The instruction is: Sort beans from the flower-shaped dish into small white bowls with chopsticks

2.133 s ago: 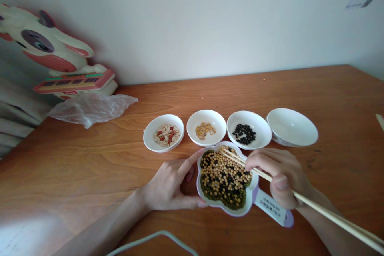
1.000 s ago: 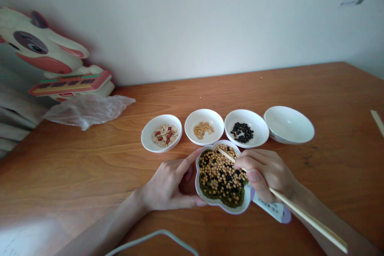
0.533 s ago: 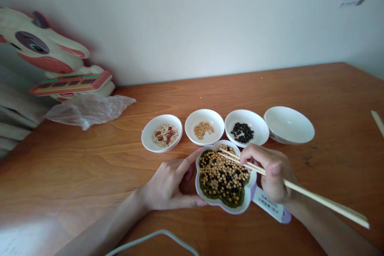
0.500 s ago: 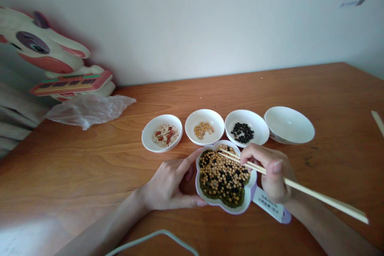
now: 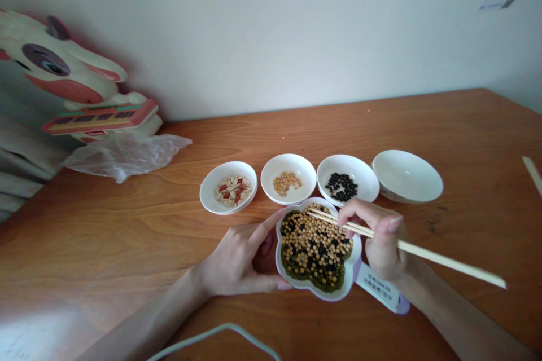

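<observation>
A scalloped white dish with a lilac edge [image 5: 354,274] holds yellow soybeans [image 5: 324,232], black beans and small green beans, mixed. My left hand [image 5: 237,259] steadies its left side, thumb and index finger against the rim. Pinched in my right hand [image 5: 383,237] is a pair of chopsticks [image 5: 449,260], tips among the soybeans near the dish's far edge. Whether a bean sits between the tips, I cannot tell. Behind the dish stand a bowl of peanuts [image 5: 204,194], a bowl of soybeans [image 5: 267,179] and a bowl of black beans [image 5: 367,180].
At the right of the row is a white bowl [image 5: 409,175] with nothing visible inside. The dish's labelled handle [image 5: 379,289] points right. A plastic bag [image 5: 127,155] lies before a cow-shaped toy keyboard [image 5: 101,118]. A pale cable [image 5: 228,327] crosses the near edge.
The chopsticks' back ends have swung up and slightly left, and my right hand has tilted with them. Their tips stay in the soybeans. My left hand and the dish look nearly still.
</observation>
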The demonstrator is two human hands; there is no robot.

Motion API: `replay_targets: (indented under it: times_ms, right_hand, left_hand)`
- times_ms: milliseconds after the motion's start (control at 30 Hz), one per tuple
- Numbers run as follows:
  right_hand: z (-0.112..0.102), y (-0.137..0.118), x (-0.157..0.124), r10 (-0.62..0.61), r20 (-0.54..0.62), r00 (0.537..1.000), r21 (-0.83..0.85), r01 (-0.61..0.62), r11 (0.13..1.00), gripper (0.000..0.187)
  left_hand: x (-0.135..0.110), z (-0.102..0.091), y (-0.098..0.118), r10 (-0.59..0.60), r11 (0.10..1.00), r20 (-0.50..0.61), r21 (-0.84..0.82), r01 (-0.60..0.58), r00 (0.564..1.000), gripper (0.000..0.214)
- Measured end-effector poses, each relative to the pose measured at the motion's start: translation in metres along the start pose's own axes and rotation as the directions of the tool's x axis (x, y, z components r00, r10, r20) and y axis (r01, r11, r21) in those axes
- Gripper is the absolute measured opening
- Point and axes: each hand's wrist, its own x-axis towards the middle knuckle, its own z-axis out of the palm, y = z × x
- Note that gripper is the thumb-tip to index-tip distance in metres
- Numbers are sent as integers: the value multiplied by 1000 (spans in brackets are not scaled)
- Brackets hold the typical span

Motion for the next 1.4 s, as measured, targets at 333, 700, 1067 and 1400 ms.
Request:
replay_targets:
  times_ms: [333,700,1067,1400]
  right_hand:
    - [-2,-3,3,-65,42,997,-84,68,994,70]
    - [-6,-3,4,-235,93,967,-255,252,934,45]
    - [-8,0,2,-341,103,934,-273,356,894,43]
    - [-8,9,-4,-530,48,847,-196,528,826,47]
  left_hand:
    - [0,-1,3,-15,999,0,37,15,1000,116]
    - [1,-1,1,-1,1000,-1,27,1,1000,116]
    - [0,0,1,16,999,-15,38,-15,1000,115]
    - [1,-1,2,-7,1000,-1,7,7,1000,117]
